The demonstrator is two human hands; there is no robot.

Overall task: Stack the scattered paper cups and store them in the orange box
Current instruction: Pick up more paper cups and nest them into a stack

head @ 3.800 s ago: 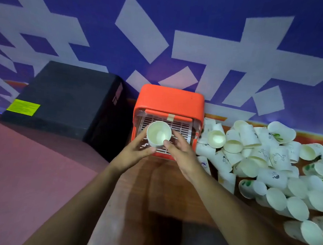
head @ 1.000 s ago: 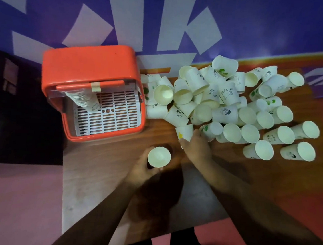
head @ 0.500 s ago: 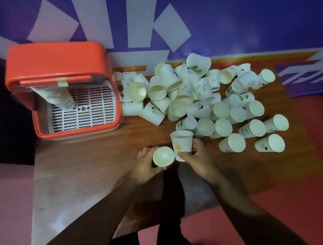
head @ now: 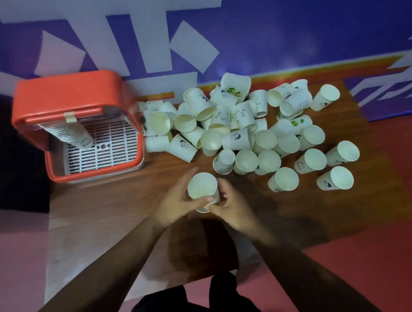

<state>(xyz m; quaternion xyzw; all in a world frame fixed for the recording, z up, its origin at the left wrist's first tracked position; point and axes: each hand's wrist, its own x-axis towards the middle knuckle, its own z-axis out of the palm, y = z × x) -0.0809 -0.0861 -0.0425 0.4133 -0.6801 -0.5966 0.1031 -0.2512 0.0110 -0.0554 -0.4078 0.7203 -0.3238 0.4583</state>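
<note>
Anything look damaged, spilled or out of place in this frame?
One cup at the back of the pile has a squashed, flattened rim, so it may not nest well. The rest of the scattered cups lie tipped and jumbled on the table, as expected. The stored stack leans in the orange box.

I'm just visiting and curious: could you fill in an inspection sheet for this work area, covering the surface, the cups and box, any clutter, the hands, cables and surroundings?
Surface: wooden table, bare in front of the box.
Job's things: orange box open at the left, a stack of cups lying inside on its white grid; loose cups heaped to its right, mostly tipped over.
Clutter: nothing seen.
Grippers: left hand and right hand together hold nested cups above the table.
Cables: nothing seen.
Surroundings: blue and white wall behind; reddish floor.
</note>
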